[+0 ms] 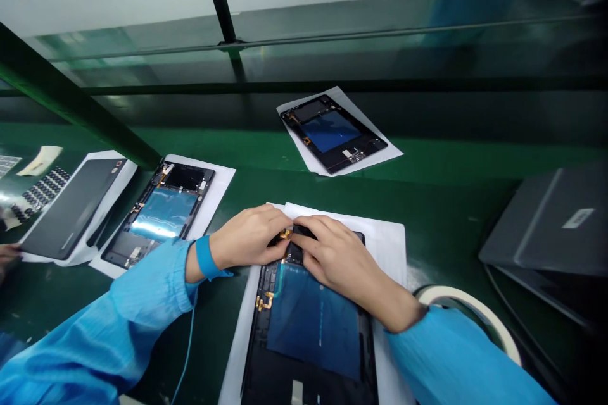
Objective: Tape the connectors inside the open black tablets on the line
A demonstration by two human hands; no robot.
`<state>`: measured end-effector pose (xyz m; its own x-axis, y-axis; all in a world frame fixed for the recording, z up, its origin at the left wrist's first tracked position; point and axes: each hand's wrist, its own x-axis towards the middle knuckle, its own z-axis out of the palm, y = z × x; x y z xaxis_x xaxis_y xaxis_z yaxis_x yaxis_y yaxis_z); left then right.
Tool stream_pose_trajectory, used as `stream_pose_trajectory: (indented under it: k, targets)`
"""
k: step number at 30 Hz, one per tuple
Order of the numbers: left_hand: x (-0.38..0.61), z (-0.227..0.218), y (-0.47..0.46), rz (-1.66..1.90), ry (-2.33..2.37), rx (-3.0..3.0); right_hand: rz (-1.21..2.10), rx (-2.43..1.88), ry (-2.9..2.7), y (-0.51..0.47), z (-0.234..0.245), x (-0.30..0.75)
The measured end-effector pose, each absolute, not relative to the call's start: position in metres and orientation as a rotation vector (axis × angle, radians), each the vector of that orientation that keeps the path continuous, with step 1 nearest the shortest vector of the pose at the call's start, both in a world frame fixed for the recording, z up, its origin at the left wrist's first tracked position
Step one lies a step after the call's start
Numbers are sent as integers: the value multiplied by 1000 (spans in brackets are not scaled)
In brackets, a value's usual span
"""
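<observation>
An opened tablet [313, 323] with a large blue-filmed battery lies on white paper sheets [389, 240] in front of me. Both of my hands meet over its upper left end. My left hand [251, 235] is closed, thumb and fingers pinching at a small orange flex cable [285, 234]. From the other side, my right hand [332, 253] has its fingers bent together against the same spot, and its fingertips hide what they grip. Another orange flex piece [264, 301] sits on the tablet's left edge. A blue wrist strap [207, 258] with a thin cord is on my left wrist.
More opened tablets lie on paper at left [166, 209] and at the back [335, 133]. A dark tablet cover [76, 209] is at far left, touched by another person's hand [7, 259]. At right are a tape roll [468, 304] and a grey device [546, 221]. A green post [76, 95] slants down.
</observation>
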<state>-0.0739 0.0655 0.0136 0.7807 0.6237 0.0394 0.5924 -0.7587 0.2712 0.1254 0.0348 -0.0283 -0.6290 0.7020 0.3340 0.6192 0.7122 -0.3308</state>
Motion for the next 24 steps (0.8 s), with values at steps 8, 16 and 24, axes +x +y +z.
stream_pose_trajectory:
  k: [8, 16, 24]
  targets:
    - [-75, 10, 69, 276, 991, 2580, 263, -1011, -2462, 36, -29, 126]
    - [-75, 6, 72, 196, 974, 2657, 253, -1011, -2477, 36, -30, 126]
    - [-75, 12, 79, -25, 784, 2842, 260, -1017, -2486, 36, -29, 126]
